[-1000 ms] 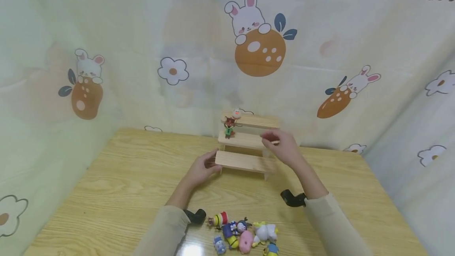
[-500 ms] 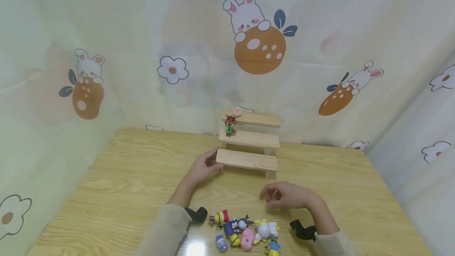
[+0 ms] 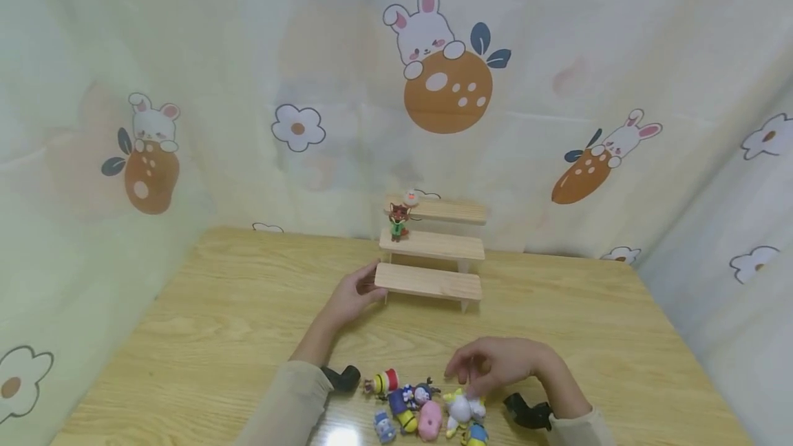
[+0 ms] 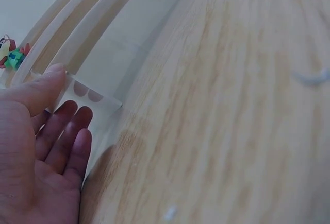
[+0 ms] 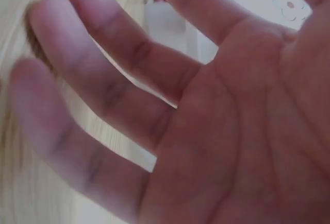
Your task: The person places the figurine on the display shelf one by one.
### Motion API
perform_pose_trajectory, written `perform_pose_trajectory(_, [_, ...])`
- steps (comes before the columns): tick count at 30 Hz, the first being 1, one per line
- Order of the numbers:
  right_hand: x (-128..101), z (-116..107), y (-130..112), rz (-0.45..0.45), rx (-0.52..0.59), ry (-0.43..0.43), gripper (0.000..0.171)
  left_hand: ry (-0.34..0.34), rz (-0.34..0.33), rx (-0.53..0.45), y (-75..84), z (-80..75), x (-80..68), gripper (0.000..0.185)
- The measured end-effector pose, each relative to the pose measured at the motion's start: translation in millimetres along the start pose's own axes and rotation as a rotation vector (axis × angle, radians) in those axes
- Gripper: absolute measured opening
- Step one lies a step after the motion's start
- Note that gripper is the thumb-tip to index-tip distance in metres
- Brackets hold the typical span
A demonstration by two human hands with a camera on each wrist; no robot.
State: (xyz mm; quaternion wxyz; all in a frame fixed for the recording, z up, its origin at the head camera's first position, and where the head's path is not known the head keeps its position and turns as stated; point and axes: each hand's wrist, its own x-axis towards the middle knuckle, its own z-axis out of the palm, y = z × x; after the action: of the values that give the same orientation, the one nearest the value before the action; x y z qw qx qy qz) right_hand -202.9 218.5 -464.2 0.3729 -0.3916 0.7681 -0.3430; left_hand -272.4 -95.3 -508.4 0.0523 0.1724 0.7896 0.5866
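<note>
The white figurine (image 3: 463, 406) lies in the heap of small toys (image 3: 421, 405) at the near edge of the bench (image 3: 217, 308), and my right hand (image 3: 495, 363) hovers directly over it, fingers (image 5: 129, 69) loose and spread, grasping nothing that I can see. My left hand (image 3: 353, 294) rests at the left end of the lowest step of the wooden stepped shelf (image 3: 430, 246), thumb (image 4: 44, 87) on top, fingers straight beneath. A fox figure (image 3: 398, 220) stands on the middle step, a pale round toy (image 3: 411, 196) on the top one.
</note>
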Motion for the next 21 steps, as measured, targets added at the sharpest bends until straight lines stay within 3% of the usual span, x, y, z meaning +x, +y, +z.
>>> perform_pose_trajectory(2, [0, 0, -3, 0.003, 0.017, -0.036, 0.037, -0.007, 0.0, 0.001, 9.5, -0.8, -3.6, 0.067])
perform_pose_trajectory(6, [1, 3, -12, 0.051, 0.022, -0.08, 0.041, -0.01, 0.006, 0.005, 9.5, -0.5, -1.8, 0.066])
perform_pose_trajectory(11, [1, 3, -18, 0.096, -0.004, -0.045, 0.036, 0.011, 0.019, 0.001, -4.8, 2.9, 6.8, 0.067])
perform_pose_trajectory(15, [1, 0, -14, 0.1, -0.054, 0.073, 0.028, 0.043, 0.019, 0.0, -18.0, 5.0, 11.7, 0.068])
perform_pose_trajectory(21, [6, -2, 3, 0.126, -0.086, 0.357, 0.034, 0.039, 0.002, 0.006, -20.9, 5.6, 7.4, 0.07])
